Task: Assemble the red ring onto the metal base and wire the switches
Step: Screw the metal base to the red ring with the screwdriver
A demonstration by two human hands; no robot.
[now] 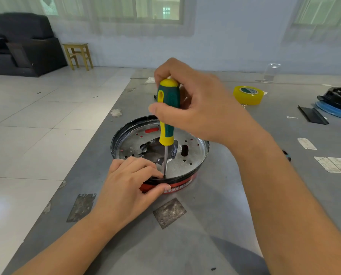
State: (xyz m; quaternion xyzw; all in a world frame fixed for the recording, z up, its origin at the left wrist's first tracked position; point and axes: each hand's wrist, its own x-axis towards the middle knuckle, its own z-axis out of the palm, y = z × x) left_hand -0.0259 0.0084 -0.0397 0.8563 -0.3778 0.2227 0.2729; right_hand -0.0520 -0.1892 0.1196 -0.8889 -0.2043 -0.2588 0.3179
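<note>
Red ring sits under the metal base on the grey desk, near the desk's left edge, about midway down its visible length; only the ring's near side shows, below the base's dark rim. Base is a round shallow pan, shiny inside, with small holes, a dark oval slot on the right and a torn opening in the middle. Left hand rests on the near-left rim, fingers curled over the top edge, thumb pressing the red ring's outer wall, so its grip holds ring and base together. Right hand hangs above the pan, grip closed around the handle of a green-and-yellow screwdriver; thumb and fingers wrap the upper handle. Screwdriver stands almost upright, its shaft running down to the near rim, the tip right beside the left fingertips; cannot tell what the tip touches. Yellow tape roll lies well apart toward the far right of the desk. Black and blue round parts are stacked at the right edge, with a black flat strip just beside them. White paper labels lie along the right side. Two dull square patches are on the desk surface near the front. Off the desk, a dark sofa and a wooden stool stand on the tiled floor.
</note>
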